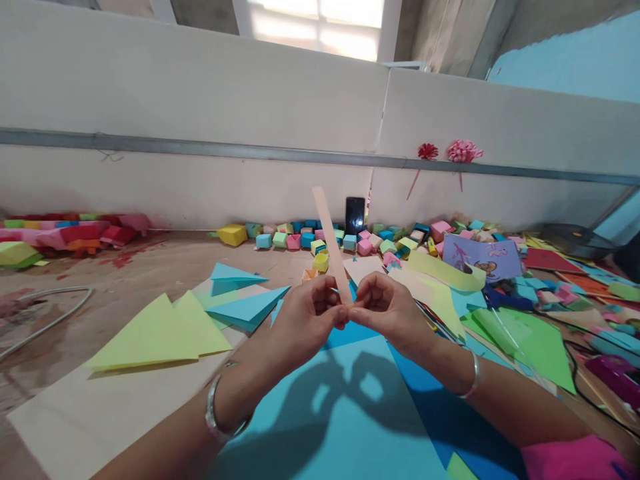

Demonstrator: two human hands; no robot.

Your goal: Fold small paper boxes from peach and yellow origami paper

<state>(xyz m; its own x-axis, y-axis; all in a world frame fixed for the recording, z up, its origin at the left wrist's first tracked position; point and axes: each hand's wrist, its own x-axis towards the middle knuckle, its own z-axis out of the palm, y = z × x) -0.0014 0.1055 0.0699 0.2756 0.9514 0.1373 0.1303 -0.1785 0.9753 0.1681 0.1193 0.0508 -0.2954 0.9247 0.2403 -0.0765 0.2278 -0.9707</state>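
My left hand and my right hand meet in front of me, fingers curled, both pinching the lower end of a narrow pale pink paper strip. The strip stands up and leans slightly left above my fingers. Under my hands lies a large blue paper sheet with my hands' shadow on it. A metal bangle sits on each wrist.
Yellow-green folded triangles and blue folded triangles lie to the left. Several small coloured paper cubes line the wall, beside a black phone. Green sheets and paper scraps crowd the right. A wire lies far left.
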